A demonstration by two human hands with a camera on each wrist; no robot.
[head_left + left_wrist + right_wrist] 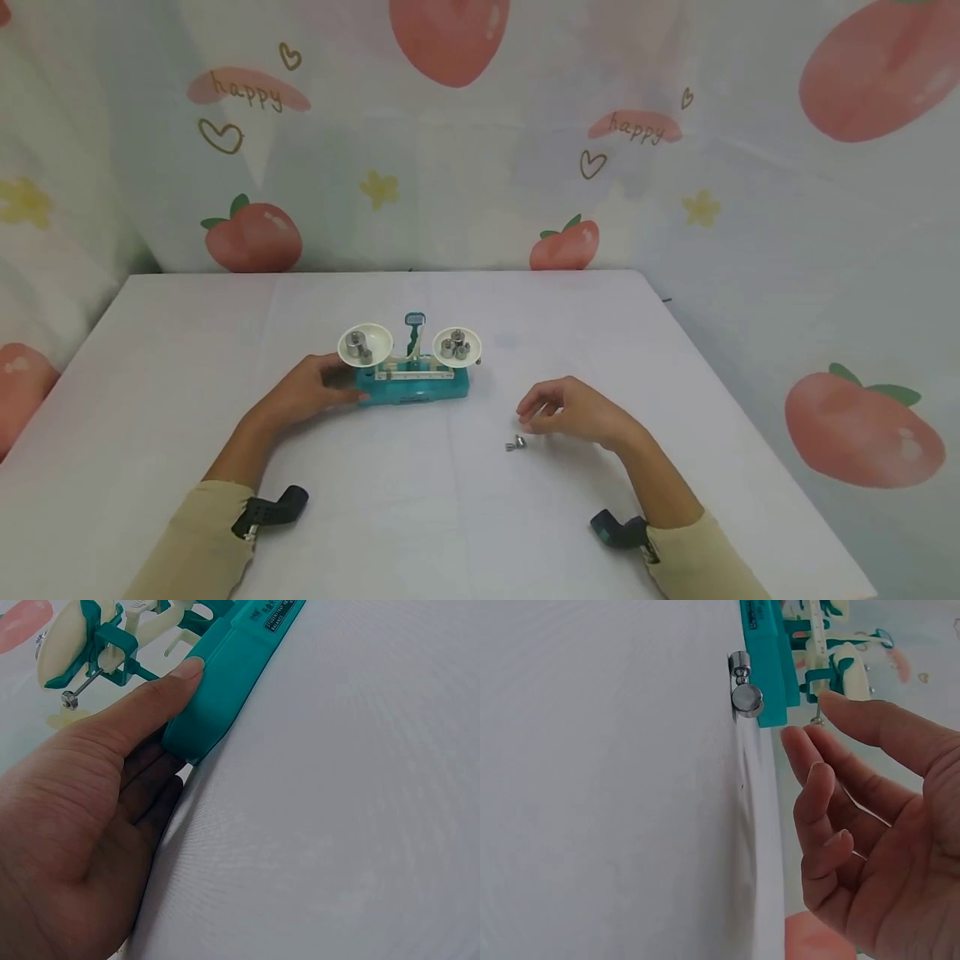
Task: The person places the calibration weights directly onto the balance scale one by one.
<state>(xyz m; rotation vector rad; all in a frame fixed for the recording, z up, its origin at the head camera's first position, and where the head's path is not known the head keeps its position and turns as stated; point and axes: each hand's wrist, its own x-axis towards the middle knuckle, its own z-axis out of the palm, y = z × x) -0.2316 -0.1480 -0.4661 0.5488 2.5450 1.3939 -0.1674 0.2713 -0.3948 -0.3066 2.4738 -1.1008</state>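
A teal balance scale (412,389) with two white pans stands on the table. Metal weights sit in its left pan (381,340), and several more lie in the right pan (475,343). My left hand (303,390) grips the left end of the base, its thumb (161,694) on the front face and the other fingers partly hidden behind. Off to the right of the scale, my right hand (581,410) hovers with loosely curled fingers and nothing between thumb and fingertips. Just below those fingertips, two small metal weights (515,443) lie on the table.
A white cloth covers the table (420,517), whose right edge slopes down toward the front. Behind it hangs a printed curtain (465,167) with peaches. Each wrist carries a black camera mount, one at the left cuff (273,510).
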